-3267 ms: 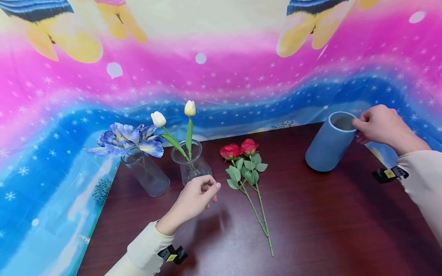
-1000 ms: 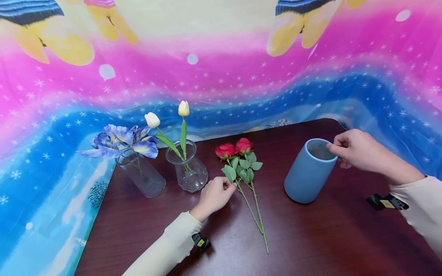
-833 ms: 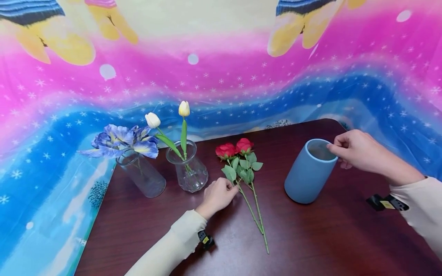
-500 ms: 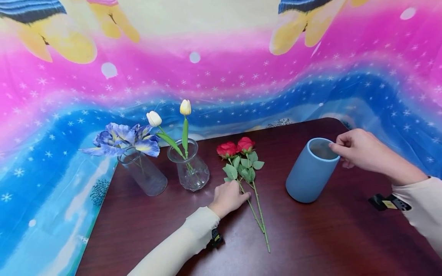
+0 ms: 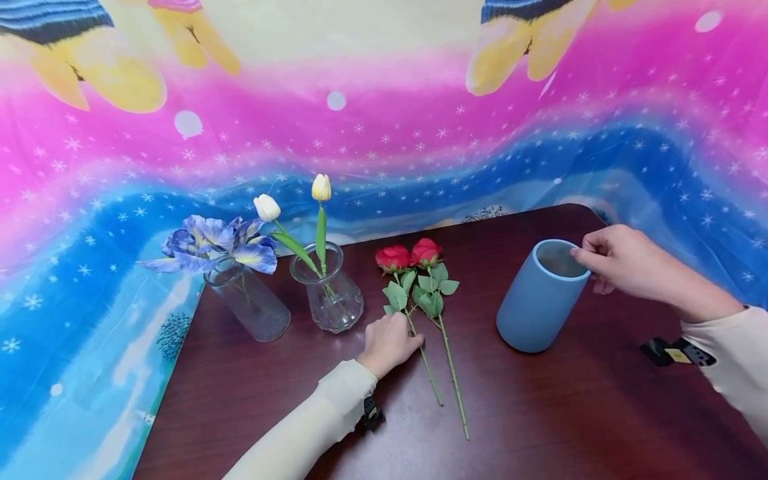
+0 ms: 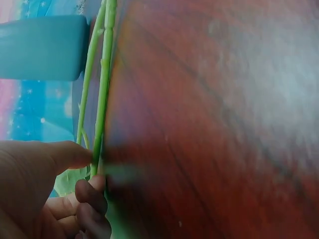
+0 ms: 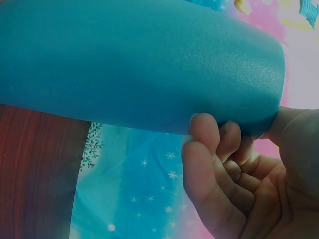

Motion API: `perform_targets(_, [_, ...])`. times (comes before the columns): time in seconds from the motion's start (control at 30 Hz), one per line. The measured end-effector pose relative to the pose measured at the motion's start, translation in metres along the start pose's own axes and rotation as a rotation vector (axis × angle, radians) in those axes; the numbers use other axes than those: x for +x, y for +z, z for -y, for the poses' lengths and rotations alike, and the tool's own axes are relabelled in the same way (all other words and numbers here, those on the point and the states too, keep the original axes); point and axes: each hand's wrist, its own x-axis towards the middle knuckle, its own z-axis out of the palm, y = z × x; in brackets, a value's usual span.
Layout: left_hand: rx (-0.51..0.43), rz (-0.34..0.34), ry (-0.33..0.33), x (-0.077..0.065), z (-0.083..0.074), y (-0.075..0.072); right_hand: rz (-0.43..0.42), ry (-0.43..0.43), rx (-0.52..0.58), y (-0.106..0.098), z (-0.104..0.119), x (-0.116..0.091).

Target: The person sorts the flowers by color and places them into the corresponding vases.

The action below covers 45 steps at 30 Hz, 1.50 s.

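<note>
The left hand (image 5: 389,343), fingers (image 6: 91,194) pinching one red rose (image 5: 393,259) by its stem over the tabletop (image 5: 540,407), had just swung its lower end off the second rose (image 5: 427,253), apparently singling it out, while the right hand (image 5: 627,261) pinched the blue vase (image 5: 536,313) by its rim.

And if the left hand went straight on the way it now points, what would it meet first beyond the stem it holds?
Most likely the other rose, lying just beyond the left hand in the head view, though depth is hard to judge there.
</note>
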Motion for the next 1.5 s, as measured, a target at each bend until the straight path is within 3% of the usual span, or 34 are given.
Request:
perform_targets(0.33, [-0.002,0.038,-0.013,0.006,0.003,0.0,0.014,0.005,0.0,0.0,0.0,0.001])
perform_targets(0.73, [-0.113,0.057,-0.055,0.007,0.005,0.0,0.011,0.002,0.002,0.002,-0.003,0.0])
perform_targets(1.17, [-0.331,0.093,-0.161,0.004,0.015,0.0,0.01,-0.001,0.011,0.003,-0.004,0.001])
perform_targets(1.5, [-0.497,0.057,-0.142,-0.002,0.02,-0.001,0.002,-0.014,0.008,0.002,-0.003,0.001])
